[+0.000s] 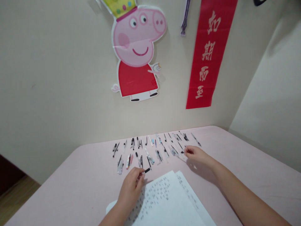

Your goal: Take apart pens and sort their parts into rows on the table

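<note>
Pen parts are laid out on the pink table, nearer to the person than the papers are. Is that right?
Not quite: the head view shows the pen parts beyond the papers, on the side toward the wall. They are laid out on the pink table.

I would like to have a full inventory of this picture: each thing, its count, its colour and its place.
pen parts: many, mostly black or clear, in rough rows along the table's far part
black piece: one, black, at left fingertips
paper sheets: at least two, white with dark handwriting, near side
table: one, pink, below the wall
pig cutout: one, pink and red, on wall
banner: one, red, right of pig
cord: one, purple, between them
dark object: one, unclear, top right
floor: brown, lower left
left hand: one, bare, over paper's edge
right hand: one, bare, at rows' right end
</note>
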The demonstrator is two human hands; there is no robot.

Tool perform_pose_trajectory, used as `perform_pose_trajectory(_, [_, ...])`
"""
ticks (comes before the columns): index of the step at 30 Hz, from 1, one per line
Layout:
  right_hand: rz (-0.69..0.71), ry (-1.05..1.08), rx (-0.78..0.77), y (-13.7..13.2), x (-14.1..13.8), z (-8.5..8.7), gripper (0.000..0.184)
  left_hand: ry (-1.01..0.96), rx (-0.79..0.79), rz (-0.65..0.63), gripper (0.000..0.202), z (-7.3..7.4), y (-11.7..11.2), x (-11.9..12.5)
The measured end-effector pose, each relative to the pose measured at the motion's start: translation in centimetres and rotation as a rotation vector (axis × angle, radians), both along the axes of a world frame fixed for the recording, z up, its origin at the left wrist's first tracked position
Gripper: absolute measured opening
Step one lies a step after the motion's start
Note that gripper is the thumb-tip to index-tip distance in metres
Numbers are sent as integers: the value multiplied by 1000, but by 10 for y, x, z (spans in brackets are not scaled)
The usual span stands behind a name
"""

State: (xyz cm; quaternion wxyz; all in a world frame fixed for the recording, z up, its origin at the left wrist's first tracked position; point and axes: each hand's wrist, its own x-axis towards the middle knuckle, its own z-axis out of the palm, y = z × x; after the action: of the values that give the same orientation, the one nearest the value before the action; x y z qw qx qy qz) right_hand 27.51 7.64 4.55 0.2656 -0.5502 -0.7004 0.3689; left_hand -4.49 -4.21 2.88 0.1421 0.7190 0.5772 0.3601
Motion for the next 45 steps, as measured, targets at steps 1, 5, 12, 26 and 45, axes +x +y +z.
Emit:
perform_pose_trajectory(1, [101, 29, -60, -6, -7, 4, 4, 15, 7, 2, 21, -3, 1, -1])
perform_pose_trajectory(5, [369, 4, -147, -28, -31, 15, 5, 38, 32, 4, 21, -8, 2, -3])
perform_pose_trajectory(12, [484, -38, -134, -38, -42, 11, 14, 54, 18, -6, 22, -9, 1, -2])
perform_pose_trajectory(26, [474, -71, -142, -39, -42, 10, 14, 70, 49, -4, 19, -9, 2, -4])
perform_pose_trajectory(45, [509, -145, -106, -38, -39, 5, 14, 109, 111, -62, 18, -15, 5, -8])
